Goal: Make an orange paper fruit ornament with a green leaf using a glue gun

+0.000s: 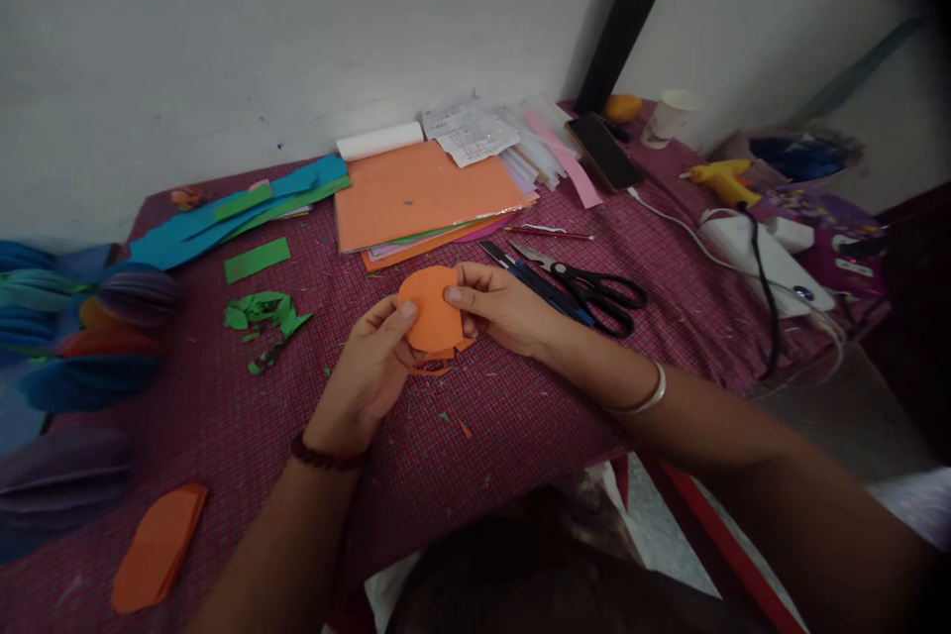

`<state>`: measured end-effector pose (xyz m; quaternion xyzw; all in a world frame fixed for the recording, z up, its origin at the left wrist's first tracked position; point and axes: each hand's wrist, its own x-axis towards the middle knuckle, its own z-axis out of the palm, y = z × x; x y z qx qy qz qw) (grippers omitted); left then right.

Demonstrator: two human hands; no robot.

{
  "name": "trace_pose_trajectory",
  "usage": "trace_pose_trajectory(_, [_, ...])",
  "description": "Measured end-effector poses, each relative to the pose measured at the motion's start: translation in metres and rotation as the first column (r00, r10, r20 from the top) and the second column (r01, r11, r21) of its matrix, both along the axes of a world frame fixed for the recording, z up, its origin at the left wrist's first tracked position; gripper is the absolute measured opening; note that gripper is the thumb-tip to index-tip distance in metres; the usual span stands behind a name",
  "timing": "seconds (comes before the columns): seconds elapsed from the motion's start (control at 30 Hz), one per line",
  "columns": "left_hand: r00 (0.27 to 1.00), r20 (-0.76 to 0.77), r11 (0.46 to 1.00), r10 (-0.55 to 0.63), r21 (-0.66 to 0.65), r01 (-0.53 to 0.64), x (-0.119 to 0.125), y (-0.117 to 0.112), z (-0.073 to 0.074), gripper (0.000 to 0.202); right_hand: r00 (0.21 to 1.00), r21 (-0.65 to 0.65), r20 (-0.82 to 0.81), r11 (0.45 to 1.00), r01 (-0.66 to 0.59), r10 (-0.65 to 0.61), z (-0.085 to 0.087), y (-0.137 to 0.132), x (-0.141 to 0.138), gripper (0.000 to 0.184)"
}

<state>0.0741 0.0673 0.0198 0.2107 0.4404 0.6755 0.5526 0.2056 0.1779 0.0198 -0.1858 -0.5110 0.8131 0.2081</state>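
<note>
Orange cutout [431,312] at centre stage, held over the tabletop [274,456] between two hands! The left hand [371,357] pinches one side, the right hand [505,312] pinches the other, so each grip is pressed down on paper. Thumbs sit on the upper face near the edges, probably so the piece is steadied while most of its rounded shape shows.

Now the room, biggest first: a pale wall [223,40] fills the back, and that tabletop spreads below it under maroon checked cloth. Over on the left, folded paper globes [96,376] crowd in, a touch blurred. Coloured sheets [423,198] lie flat at the back, presumably out of the hands' way. There's a black roll [624,30] leaning on the wall, likely propped to save space.

Scissors [559,269] and a blue cutter [539,287] rest just beyond the right forearm, handy by the look of it. Orange pieces [159,550] sit stacked at lower left, well apart. Green scraps [260,312] lie crumpled, and tiny snips [465,428] dot the cloth!
</note>
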Motion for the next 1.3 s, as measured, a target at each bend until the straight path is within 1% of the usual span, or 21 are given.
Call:
trace_pose_trajectory(0.13, [0.996, -0.009, 0.992, -0.091, 0.083, 0.092, 0.001, -0.003, -0.002, 0.038, 0.999, -0.098, -0.015, 0.994, -0.037, 0.036, -0.001, -0.002, 0.000, 0.042])
trace_pose_trajectory(0.23, [0.995, -0.058, 0.990, -0.087, 0.108, 0.093, 0.002, -0.003, -0.001, 0.046, 0.999, -0.061, 0.012, 0.998, -0.034, 0.034, -0.001, -0.002, 0.000, 0.040])
trace_pose_trajectory(0.27, [0.994, -0.086, 0.993, -0.070, 0.084, 0.077, 0.003, -0.003, 0.000, 0.046, 1.000, -0.005, 0.027, 1.000, -0.014, 0.014, 0.000, -0.002, 0.000, 0.038])
trace_pose_trajectory(0.33, [0.986, -0.167, 1.000, -0.012, 0.015, 0.015, 0.004, -0.002, 0.001, 0.041, 0.997, 0.185, 0.042, 0.981, 0.054, -0.063, 0.002, -0.002, 0.000, 0.033])
trace_pose_trajectory(0.4, [0.969, -0.240, 0.998, 0.055, -0.019, -0.062, 0.006, -0.001, 0.001, 0.033, 0.993, 0.391, 0.034, 0.916, 0.094, -0.116, 0.005, -0.002, 0.000, 0.030])
trace_pose_trajectory(0.43, [0.964, -0.250, 0.996, 0.086, -0.015, -0.093, 0.007, -0.001, 0.001, 0.028, 0.993, 0.457, 0.028, 0.885, 0.090, -0.115, 0.007, -0.003, 0.000, 0.029])
trace_pose_trajectory(0.47, [0.965, -0.240, 0.993, 0.111, -0.006, -0.115, 0.008, 0.000, 0.001, 0.025, 0.996, 0.486, 0.018, 0.871, 0.071, -0.091, 0.008, -0.003, 0.001, 0.028])
trace_pose_trajectory(0.57, [0.978, -0.156, 0.991, 0.136, 0.015, -0.135, 0.010, 0.000, 0.002, 0.014, 0.998, 0.425, -0.027, 0.904, -0.040, 0.057, 0.010, -0.005, 0.001, 0.034])
trace_pose_trajectory(0.63, [0.985, -0.126, 0.993, 0.115, 0.012, -0.115, 0.011, 0.001, 0.004, 0.015, 0.992, 0.386, -0.056, 0.919, -0.081, 0.111, 0.009, -0.007, -0.001, 0.037])
trace_pose_trajectory(0.77, [0.992, -0.118, 0.998, 0.054, -0.015, -0.056, 0.013, 0.001, 0.006, 0.036, 0.998, 0.413, 0.002, 0.909, -0.060, 0.065, -0.001, -0.009, -0.004, 0.041])
trace_pose_trajectory(0.9, [0.994, -0.076, 0.994, 0.076, -0.068, -0.081, 0.010, 0.000, 0.011, 0.040, 0.999, 0.473, 0.048, 0.881, -0.023, 0.000, -0.005, -0.006, -0.003, 0.042])
trace_pose_trajectory(0.93, [0.994, -0.064, 0.991, 0.091, -0.097, -0.097, 0.009, -0.001, 0.013, 0.043, 1.000, 0.512, 0.024, 0.859, 0.005, -0.020, -0.003, -0.004, -0.001, 0.042])
trace_pose_trajectory(0.97, [0.994, -0.049, 0.987, 0.100, -0.121, -0.105, 0.007, -0.001, 0.014, 0.045, 0.999, 0.577, -0.009, 0.816, 0.035, -0.037, 0.000, -0.001, 0.001, 0.043])
trace_pose_trajectory(1.0, [0.995, -0.029, 0.986, 0.095, -0.135, -0.098, 0.005, -0.002, 0.015, 0.046, 0.998, 0.664, -0.040, 0.745, 0.061, -0.045, 0.003, 0.002, 0.004, 0.046])
trace_pose_trajectory(1.07, [0.998, 0.017, 0.990, 0.053, -0.133, -0.051, 0.001, -0.002, 0.015, 0.041, 0.998, 0.840, -0.067, 0.539, 0.061, -0.008, 0.009, 0.006, 0.007, 0.050])
trace_pose_trajectory(1.1, [0.999, 0.040, 0.992, 0.023, -0.122, -0.018, -0.001, -0.001, 0.014, 0.035, 0.999, 0.900, -0.047, 0.434, 0.033, 0.021, 0.011, 0.007, 0.008, 0.045])
trace_pose_trajectory(1.13, [0.998, 0.059, 0.993, -0.009, -0.113, 0.015, -0.002, -0.001, 0.013, 0.028, 0.999, 0.935, -0.017, 0.355, 0.002, 0.038, 0.012, 0.007, 0.009, 0.036])
trace_pose_trajectory(1.17, [0.997, 0.070, 0.993, -0.039, -0.106, 0.046, -0.002, -0.001, 0.012, 0.019, 0.999, 0.950, 0.009, 0.312, -0.020, 0.037, 0.012, 0.006, 0.009, 0.024])
trace_pose_trajectory(1.2, [0.995, 0.068, 0.992, -0.066, -0.101, 0.073, -0.002, -0.001, 0.011, 0.015, 1.000, 0.951, 0.021, 0.307, -0.023, 0.008, 0.011, 0.005, 0.008, 0.014])
trace_pose_trajectory(1.23, [0.995, 0.048, 0.991, -0.084, -0.100, 0.088, -0.002, -0.001, 0.009, 0.024, 0.998, 0.943, 0.028, 0.332, -0.010, -0.050, 0.010, 0.003, 0.007, 0.010])
trace_pose_trajectory(1.3, [0.995, -0.071, 0.994, -0.069, -0.094, 0.062, 0.000, -0.001, 0.007, 0.050, 0.975, 0.905, 0.045, 0.422, 0.052, -0.216, 0.008, 0.000, 0.005, 0.013])
